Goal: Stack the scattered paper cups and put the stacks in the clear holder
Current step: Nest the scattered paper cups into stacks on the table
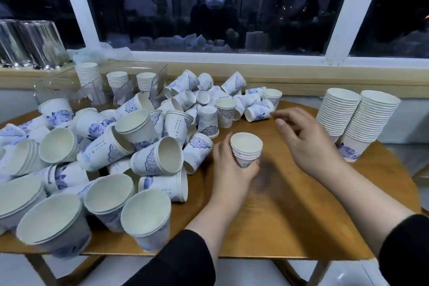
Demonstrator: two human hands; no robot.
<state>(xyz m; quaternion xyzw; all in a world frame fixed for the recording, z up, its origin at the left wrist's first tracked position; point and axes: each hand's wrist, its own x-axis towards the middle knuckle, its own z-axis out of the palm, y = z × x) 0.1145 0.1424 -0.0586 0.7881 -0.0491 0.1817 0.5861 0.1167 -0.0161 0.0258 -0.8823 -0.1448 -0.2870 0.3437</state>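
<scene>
several nested white paper cups with blue print (246, 151) sit upright at desk centre in the left hand (228, 165)'s closed grip, while the right hand (301, 139), fingers loosely open and empty, reaches toward the lying white-and-blue paper cup (258, 110) at 12 o'clock and could roll it away or bump the two tall white cup stacks (357, 121) at 2 o'clock.

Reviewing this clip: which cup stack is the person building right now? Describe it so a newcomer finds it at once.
On the round wooden table, look at the bare patch right of the scattered cups. The left hand grips a short stack there, upright, rims up. Unlike the two tall stacks at the right edge, it is only a few cups high and held.
</scene>
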